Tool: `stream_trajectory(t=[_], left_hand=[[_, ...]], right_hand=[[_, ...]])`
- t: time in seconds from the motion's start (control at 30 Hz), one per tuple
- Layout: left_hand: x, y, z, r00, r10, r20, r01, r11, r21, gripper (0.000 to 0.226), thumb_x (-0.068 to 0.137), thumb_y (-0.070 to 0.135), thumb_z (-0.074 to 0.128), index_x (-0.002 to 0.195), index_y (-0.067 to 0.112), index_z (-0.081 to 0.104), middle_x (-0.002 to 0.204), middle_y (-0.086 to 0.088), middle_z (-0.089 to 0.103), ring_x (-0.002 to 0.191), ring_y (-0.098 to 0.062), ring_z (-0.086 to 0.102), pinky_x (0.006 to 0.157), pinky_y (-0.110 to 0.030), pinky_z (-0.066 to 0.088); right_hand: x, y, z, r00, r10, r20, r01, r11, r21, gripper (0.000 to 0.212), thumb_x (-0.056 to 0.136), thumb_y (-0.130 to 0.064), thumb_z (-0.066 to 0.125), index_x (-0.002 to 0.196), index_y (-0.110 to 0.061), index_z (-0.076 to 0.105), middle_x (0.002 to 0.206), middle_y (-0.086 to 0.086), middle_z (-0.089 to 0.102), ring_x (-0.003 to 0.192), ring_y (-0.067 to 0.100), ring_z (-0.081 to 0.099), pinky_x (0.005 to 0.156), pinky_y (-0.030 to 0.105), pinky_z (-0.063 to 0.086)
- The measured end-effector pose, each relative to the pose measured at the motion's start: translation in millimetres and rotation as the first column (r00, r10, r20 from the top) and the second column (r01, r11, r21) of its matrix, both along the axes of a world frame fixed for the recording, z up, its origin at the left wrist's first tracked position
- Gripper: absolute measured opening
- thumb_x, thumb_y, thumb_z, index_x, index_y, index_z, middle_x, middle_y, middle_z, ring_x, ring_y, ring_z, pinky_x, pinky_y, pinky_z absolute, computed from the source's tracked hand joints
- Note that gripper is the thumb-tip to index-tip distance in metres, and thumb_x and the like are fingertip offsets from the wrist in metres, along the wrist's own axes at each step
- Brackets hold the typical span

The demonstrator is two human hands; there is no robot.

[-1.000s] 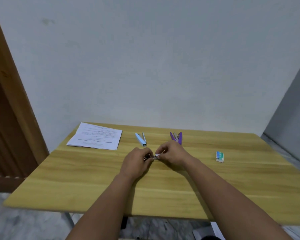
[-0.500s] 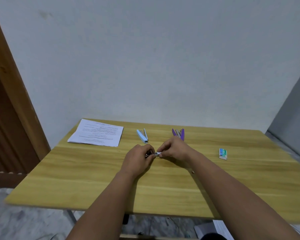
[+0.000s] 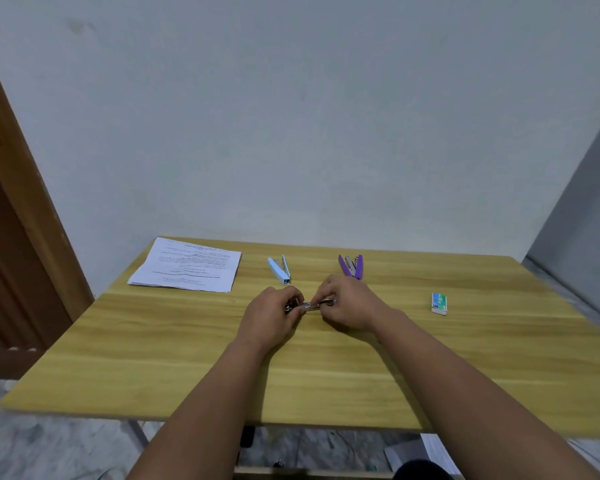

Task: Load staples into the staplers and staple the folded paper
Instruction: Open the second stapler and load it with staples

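Both hands on small silver metal stapler [image 3: 309,305] mid-table: left hand [image 3: 269,315] grips it, right hand [image 3: 343,303] pinches its end. I judge loading step; next, seat staples, close.

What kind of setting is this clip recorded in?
Probably a plain room at home or in a small office: a bare wooden table against a blank painted wall, with a wooden door frame at the left.

A wooden worktop [image 3: 153,358] stands against a pale grey wall [image 3: 291,116]; left of the worktop a brown door frame [image 3: 11,168] rises, under it shows a mottled grey floor [image 3: 49,452], with white papers [image 3: 437,452] below its near right edge
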State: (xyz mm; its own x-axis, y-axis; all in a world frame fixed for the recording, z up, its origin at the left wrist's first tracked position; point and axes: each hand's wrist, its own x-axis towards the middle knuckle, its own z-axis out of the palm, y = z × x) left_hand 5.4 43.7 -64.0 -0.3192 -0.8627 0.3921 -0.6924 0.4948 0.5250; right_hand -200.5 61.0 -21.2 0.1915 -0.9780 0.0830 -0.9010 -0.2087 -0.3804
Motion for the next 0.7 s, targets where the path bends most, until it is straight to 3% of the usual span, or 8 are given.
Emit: stream_trajectory(t=[0.1,0.2,0.37,0.47,0.57,0.63,0.7], left_hand=[[0.4,0.0,-0.4,1.0,0.001,0.004,-0.001,1.0,0.011,0.025,0.091,0.039,0.072,0.115,0.033,0.068,0.092,0.006,0.065,0.086,-0.014,0.059,0.074,-0.032,0.049],[-1.2,1.4,2.2,0.998,-0.028,-0.049,0.031,0.999,0.045,0.04,0.091,0.033,0.074,0.125,0.031,0.055,0.098,0.014,0.073,0.091,-0.01,0.063,0.078,-0.033,0.052],[-0.4,1.7,-0.2,1.0,-0.008,0.022,0.008,1.0,0.0,0.023,0.09,0.036,0.073,0.1,0.032,0.052,0.089,0.012,0.065,0.08,-0.01,0.058,0.068,-0.036,0.053],[-1.0,3.7,-0.5,0.998,-0.033,0.044,0.036,0.998,-0.05,0.012,0.092,0.031,0.07,0.095,0.032,0.059,0.084,0.013,0.06,0.08,-0.013,0.054,0.066,-0.038,0.051],[-3.0,6.2,0.5,0.998,-0.052,0.044,0.056,0.994,-0.095,0.009,0.094,0.028,0.067,0.101,0.031,0.063,0.083,0.017,0.062,0.086,-0.012,0.053,0.067,-0.037,0.049],[-3.8,5.2,0.1,0.997,-0.053,0.05,0.058,0.993,-0.102,0.016,0.096,0.032,0.065,0.112,0.033,0.063,0.091,0.017,0.067,0.09,-0.011,0.053,0.068,-0.034,0.048],[-3.2,2.4,-1.5,0.994,-0.065,0.088,0.075,0.99,-0.12,0.015,0.097,0.032,0.062,0.111,0.033,0.069,0.092,0.015,0.067,0.09,-0.014,0.054,0.068,-0.032,0.045]], right_hand=[[-7.3,4.4,0.0,0.997,-0.033,-0.068,0.029,0.997,-0.065,0.02,0.094,-0.031,0.066,0.107,-0.037,0.081,0.115,-0.014,0.064,0.111,0.012,0.06,0.103,0.045,0.042],[-15.5,8.0,-0.7,0.991,-0.099,-0.094,0.089,0.99,-0.106,0.02,0.096,-0.032,0.064,0.106,-0.038,0.08,0.116,-0.013,0.064,0.113,0.013,0.059,0.102,0.044,0.043],[-17.2,8.5,-2.3,0.988,-0.133,-0.074,0.127,0.988,-0.083,0.021,0.097,-0.031,0.062,0.106,-0.038,0.08,0.117,-0.012,0.066,0.114,0.015,0.059,0.102,0.045,0.042],[-19.6,8.4,-6.8,0.985,-0.167,0.038,0.169,0.985,-0.045,0.023,0.095,-0.027,0.062,0.1,-0.037,0.082,0.109,-0.011,0.068,0.108,0.015,0.062,0.098,0.043,0.047],[-23.2,9.2,-8.1,0.939,-0.217,0.267,0.22,0.975,0.018,0.028,0.096,-0.013,0.061,0.099,-0.026,0.085,0.092,-0.01,0.072,0.085,0.012,0.064,0.079,0.033,0.054],[-25.3,9.4,-8.1,0.92,-0.241,0.31,0.242,0.97,0.035,0.028,0.096,-0.009,0.061,0.1,-0.022,0.085,0.093,-0.004,0.075,0.086,0.015,0.067,0.082,0.036,0.058],[-25.9,9.2,-8.8,0.928,-0.225,0.297,0.223,0.974,0.041,0.028,0.096,-0.009,0.06,0.101,-0.022,0.085,0.1,-0.004,0.077,0.095,0.015,0.068,0.09,0.038,0.058]])
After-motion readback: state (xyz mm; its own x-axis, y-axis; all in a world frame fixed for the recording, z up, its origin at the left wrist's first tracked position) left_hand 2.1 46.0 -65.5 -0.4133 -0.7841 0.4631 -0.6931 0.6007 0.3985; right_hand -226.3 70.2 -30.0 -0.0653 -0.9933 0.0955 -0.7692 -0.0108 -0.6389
